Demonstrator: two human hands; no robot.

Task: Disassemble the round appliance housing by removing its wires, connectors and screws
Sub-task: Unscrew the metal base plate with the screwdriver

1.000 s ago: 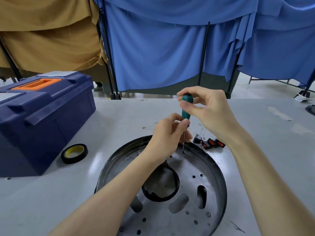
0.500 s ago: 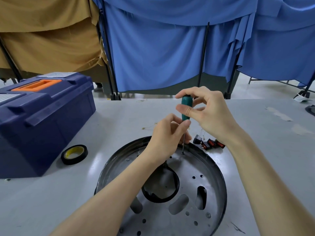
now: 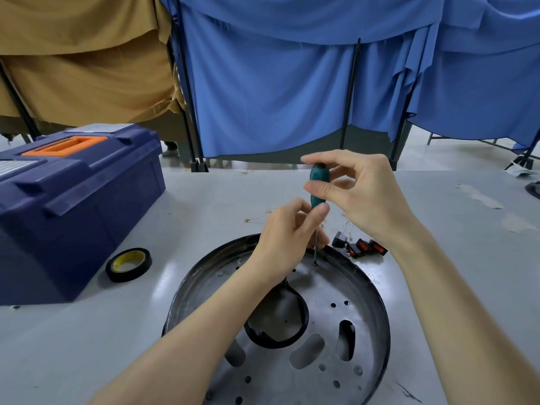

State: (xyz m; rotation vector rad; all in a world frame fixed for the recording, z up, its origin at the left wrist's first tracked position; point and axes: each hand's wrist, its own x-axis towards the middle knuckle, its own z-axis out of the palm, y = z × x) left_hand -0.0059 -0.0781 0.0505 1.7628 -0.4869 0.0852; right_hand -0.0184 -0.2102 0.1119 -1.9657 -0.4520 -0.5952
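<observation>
Blue curtains behind, grey bench up front with the round housing near me. Right hand has re-gripped higher, fingers pinching the green screwdriver; left hand still pinches its shaft over a screw.

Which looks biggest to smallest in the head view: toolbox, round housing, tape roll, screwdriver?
1. Toolbox and round housing: alike, cannot rank.
2. Screwdriver and tape roll: similar, and distances differ.

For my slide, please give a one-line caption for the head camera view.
Right hand turns a green screwdriver in a screw of the round housing; left hand steadies its shaft.
</observation>
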